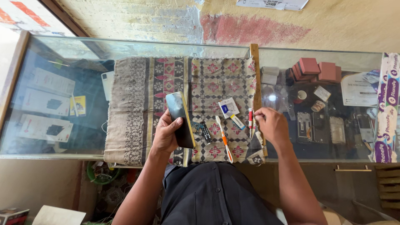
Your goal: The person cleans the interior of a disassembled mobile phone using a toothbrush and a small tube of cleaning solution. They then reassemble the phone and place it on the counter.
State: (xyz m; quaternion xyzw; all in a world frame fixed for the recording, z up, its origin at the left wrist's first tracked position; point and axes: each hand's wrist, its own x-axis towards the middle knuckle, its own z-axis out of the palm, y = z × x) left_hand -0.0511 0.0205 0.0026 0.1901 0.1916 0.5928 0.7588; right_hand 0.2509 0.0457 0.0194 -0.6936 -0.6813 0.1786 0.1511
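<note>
Gripping a dark phone (180, 118) in the left hand (166, 134), a person stands at a glass desk (62, 150) spread with a patterned cloth (137, 83). The phone's long axis runs away from the body, over the cloth's middle. The right hand (273, 125), fingers curled, pinches a red-and-white pen-like tool (250, 118) at the cloth's right edge. Between the hands lie a toothbrush (224, 139), a small packet (229, 107) and a little dark part (204, 131).

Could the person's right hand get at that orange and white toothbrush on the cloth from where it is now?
Probably yes. The right hand rests at a red and white tool, and the toothbrush lies in the open on the patterned cloth just beside it, nothing between. The left hand holds a phone.
</note>
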